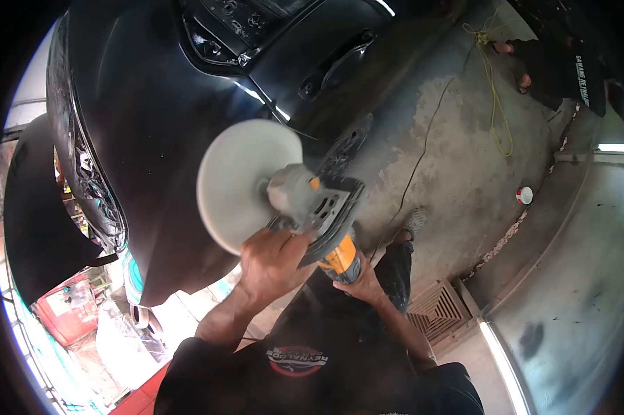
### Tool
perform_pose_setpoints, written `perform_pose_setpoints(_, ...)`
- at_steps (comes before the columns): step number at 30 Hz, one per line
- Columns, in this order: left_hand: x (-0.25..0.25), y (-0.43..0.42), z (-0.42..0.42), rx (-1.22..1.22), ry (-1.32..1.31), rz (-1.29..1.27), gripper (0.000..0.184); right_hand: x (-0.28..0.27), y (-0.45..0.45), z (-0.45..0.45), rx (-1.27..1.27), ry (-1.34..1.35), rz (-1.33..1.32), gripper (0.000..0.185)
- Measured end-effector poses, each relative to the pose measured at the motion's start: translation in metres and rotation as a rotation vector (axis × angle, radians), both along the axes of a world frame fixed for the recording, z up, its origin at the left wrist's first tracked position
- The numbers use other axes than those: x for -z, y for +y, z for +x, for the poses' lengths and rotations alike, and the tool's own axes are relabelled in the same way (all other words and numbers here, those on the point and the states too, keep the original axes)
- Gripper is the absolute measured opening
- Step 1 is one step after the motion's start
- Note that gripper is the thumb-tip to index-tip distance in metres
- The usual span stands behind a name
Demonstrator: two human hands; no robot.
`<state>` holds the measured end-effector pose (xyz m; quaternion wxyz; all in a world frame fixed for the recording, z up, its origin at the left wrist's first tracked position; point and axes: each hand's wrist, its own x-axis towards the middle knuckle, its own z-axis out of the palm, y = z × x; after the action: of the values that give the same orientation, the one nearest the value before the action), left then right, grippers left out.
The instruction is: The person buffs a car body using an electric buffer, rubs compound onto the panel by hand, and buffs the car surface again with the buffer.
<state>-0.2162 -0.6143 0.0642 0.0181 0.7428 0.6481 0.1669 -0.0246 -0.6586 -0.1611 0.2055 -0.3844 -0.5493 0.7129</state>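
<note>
Both my hands hold an electric polisher (pixel 298 192) with a large round white pad (pixel 239 180). My left hand (pixel 274 259) is closed around its front handle, close behind the pad. My right hand (pixel 364 278) wraps the orange and black rear body, its fingers partly hidden by the tool. The pad faces the glossy black car panel (pixel 146 117); whether it touches the panel I cannot tell. Blur softens the pad and the tool's head.
A black car door (pixel 326 52) with a handle is at the top. A dark cable (pixel 422 149) and a yellow cord (pixel 493 104) lie on the concrete floor (pixel 457 166). Another person (pixel 561 76) is at upper right. A small can (pixel 524 195) stands near the wall.
</note>
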Motion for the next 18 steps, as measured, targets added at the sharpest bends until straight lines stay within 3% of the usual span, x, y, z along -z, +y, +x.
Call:
perform_pose_setpoints(4, -0.011, 0.004, 0.001, -0.013, 0.039, -0.058, 0.02, 0.006, -0.005, -0.002, -0.016, 0.021, -0.053, 0.083)
perform_pose_setpoints(10, -0.034, 0.105, 0.007, 0.07, 0.017, 0.15, 0.019, -0.048, 0.096, 0.011, 0.112, -0.088, 0.054, 0.086)
perform_pose_setpoints(12, -0.03, 0.157, 0.005, 0.086, -0.018, 0.194, 0.025, -0.064, 0.143, 0.024, 0.139, -0.083, 0.026, 0.089)
perform_pose_setpoints(13, -0.028, 0.189, 0.009, 0.106, -0.048, 0.24, 0.025, -0.039, 0.154, 0.026, 0.244, -0.075, 0.091, 0.086)
perform_pose_setpoints(14, -0.028, 0.217, 0.015, 0.093, -0.027, 0.243, 0.019, -0.05, 0.172, 0.032, 0.269, -0.037, 0.016, 0.084)
perform_pose_setpoints(16, -0.032, 0.275, 0.029, 0.058, -0.048, 0.181, 0.026, -0.077, 0.227, 0.037, 0.316, 0.04, -0.133, 0.082)
perform_pose_setpoints(18, -0.028, 0.33, 0.04, 0.037, -0.067, 0.16, 0.029, -0.07, 0.269, 0.043, 0.41, 0.027, -0.169, 0.075)
